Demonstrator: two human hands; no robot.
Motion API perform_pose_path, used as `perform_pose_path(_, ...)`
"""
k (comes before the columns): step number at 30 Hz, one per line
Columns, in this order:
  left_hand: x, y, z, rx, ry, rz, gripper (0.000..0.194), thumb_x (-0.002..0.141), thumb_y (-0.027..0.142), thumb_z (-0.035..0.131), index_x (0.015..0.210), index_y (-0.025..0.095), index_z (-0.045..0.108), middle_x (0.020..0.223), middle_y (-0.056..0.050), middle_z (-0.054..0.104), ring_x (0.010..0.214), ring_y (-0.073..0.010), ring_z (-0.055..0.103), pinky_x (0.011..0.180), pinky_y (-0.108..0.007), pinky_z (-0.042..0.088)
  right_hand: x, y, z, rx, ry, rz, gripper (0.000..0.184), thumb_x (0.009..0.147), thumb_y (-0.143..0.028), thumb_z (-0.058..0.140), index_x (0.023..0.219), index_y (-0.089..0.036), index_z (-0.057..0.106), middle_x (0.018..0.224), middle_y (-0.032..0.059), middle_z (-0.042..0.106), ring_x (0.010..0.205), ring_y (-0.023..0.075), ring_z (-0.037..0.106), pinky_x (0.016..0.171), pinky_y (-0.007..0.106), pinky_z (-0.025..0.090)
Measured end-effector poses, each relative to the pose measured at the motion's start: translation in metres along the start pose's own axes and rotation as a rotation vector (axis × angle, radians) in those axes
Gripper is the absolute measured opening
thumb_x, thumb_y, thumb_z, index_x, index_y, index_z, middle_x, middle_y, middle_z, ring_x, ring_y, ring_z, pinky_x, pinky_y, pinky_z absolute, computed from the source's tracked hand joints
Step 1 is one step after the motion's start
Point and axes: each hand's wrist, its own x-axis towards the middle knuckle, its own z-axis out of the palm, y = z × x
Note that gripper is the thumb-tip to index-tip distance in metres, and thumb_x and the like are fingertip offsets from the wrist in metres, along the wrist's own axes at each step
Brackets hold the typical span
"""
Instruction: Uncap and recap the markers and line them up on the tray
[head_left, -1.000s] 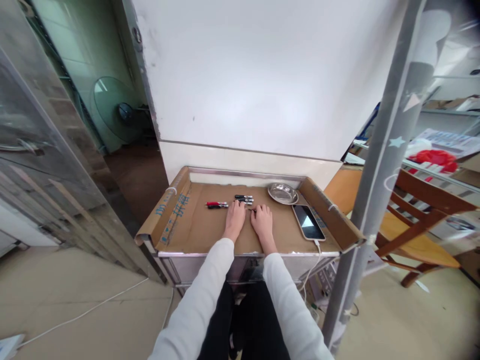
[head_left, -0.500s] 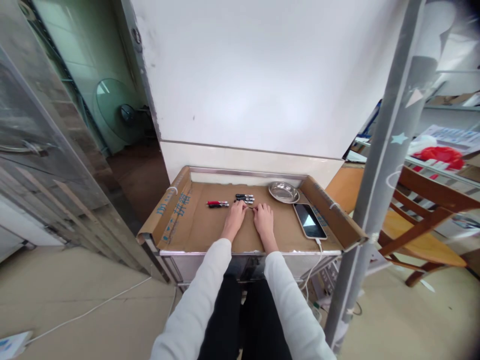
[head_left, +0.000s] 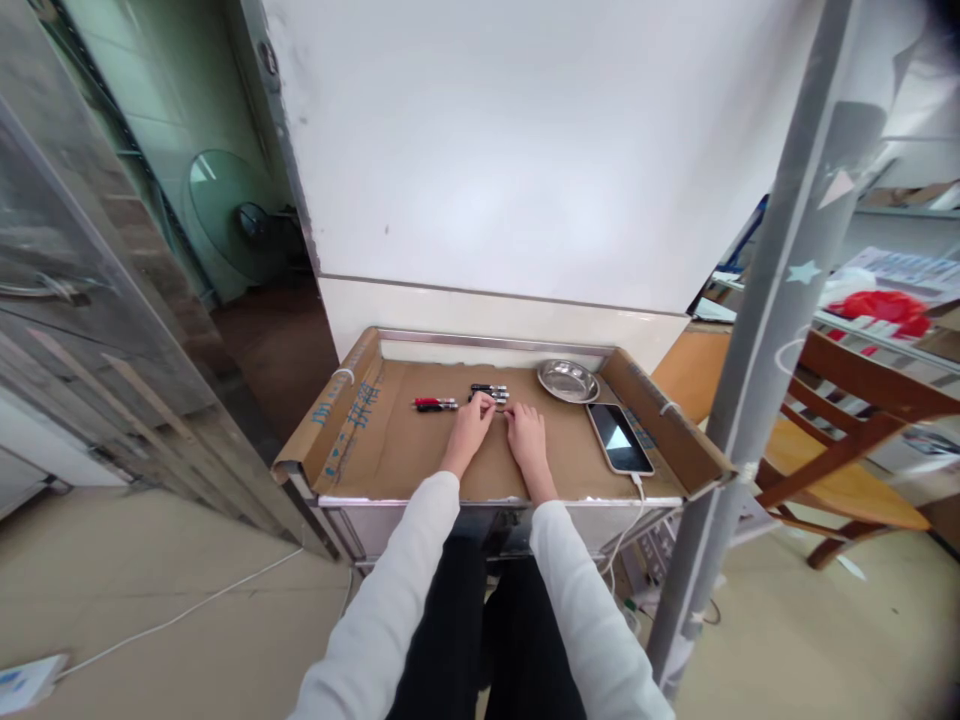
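Note:
My left hand (head_left: 472, 427) and my right hand (head_left: 527, 438) rest close together over the cardboard-lined tabletop (head_left: 420, 460). The fingertips of each are pinched, and a small thin piece (head_left: 500, 409) bridges the gap between them, too small to name. Just behind my left hand lie several black pens (head_left: 489, 388) side by side, partly covered by its fingers. To the left of that hand, a red pen (head_left: 427, 401) and a black pen (head_left: 431, 408) lie next to each other.
A shallow metal dish (head_left: 568, 381) stands at the back right. In front of it lies a phone (head_left: 619, 438) with a white cable (head_left: 637, 486) plugged in. Raised cardboard sides (head_left: 330, 415) border the table. A grey pole (head_left: 750, 400) and a wooden chair (head_left: 847, 440) are at the right.
My left fingers have lifted slightly and drawn together in a pinch. A small gap has opened between the hands, where the thin piece now shows. The pens, dish and phone have stayed put.

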Motion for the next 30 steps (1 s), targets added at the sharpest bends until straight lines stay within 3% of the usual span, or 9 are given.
perform_pose_path(4,0.001,-0.005,-0.003,-0.097,0.032,-0.063,0.007,0.082,0.025,0.055,0.086,0.019,0.055,0.089,-0.003,0.068,0.082,-0.0149,0.065,0.077,-0.027,0.049,0.0,0.0,0.0,0.031,0.017,-0.008,0.022,0.093,-0.024,0.036,0.092,-0.017,0.057,0.093,0.0077,0.064,0.087,0.0198,0.053,0.077,0.03,0.031)
perform_pose_path(10,0.001,-0.005,-0.006,-0.201,-0.033,-0.125,0.011,0.082,0.029,0.055,0.084,0.019,0.056,0.086,-0.003,0.068,0.074,-0.0146,0.066,0.072,-0.027,0.05,0.002,0.003,0.002,0.12,0.05,0.003,0.025,0.094,-0.024,0.033,0.093,-0.017,0.057,0.094,0.0079,0.064,0.088,0.0191,0.053,0.079,0.029,0.033)
perform_pose_path(18,0.002,-0.007,-0.01,-0.209,-0.058,-0.11,0.019,0.081,0.034,0.056,0.081,0.016,0.062,0.083,-0.004,0.069,0.078,-0.016,0.064,0.076,-0.029,0.049,-0.001,-0.001,-0.006,0.411,0.015,-0.095,0.024,0.091,-0.023,0.037,0.104,-0.019,0.056,0.102,0.0065,0.064,0.093,0.0166,0.056,0.081,0.027,0.04)
perform_pose_path(23,0.001,0.001,-0.013,-0.096,-0.03,-0.025,0.02,0.083,0.034,0.054,0.084,0.018,0.066,0.086,-0.003,0.07,0.08,-0.0161,0.064,0.079,-0.029,0.049,-0.003,-0.002,-0.008,0.404,-0.024,-0.089,0.022,0.089,-0.023,0.041,0.104,-0.02,0.058,0.098,0.0049,0.065,0.089,0.0169,0.057,0.079,0.027,0.041)
perform_pose_path(27,-0.002,0.007,-0.011,0.132,0.031,0.077,0.027,0.089,0.025,0.043,0.106,0.022,0.063,0.107,-0.004,0.066,0.097,-0.018,0.059,0.09,-0.033,0.043,-0.002,0.0,-0.008,0.336,0.052,-0.061,0.022,0.09,-0.024,0.04,0.101,-0.02,0.059,0.098,0.005,0.065,0.09,0.0171,0.055,0.081,0.026,0.038)
perform_pose_path(30,-0.004,0.008,-0.007,0.317,0.028,0.082,0.04,0.086,0.011,0.04,0.121,0.023,0.054,0.114,-0.006,0.063,0.103,-0.0196,0.056,0.092,-0.036,0.04,-0.002,0.002,-0.01,0.255,0.106,0.01,0.023,0.09,-0.024,0.04,0.1,-0.019,0.06,0.093,0.005,0.064,0.086,0.0169,0.054,0.079,0.026,0.036)
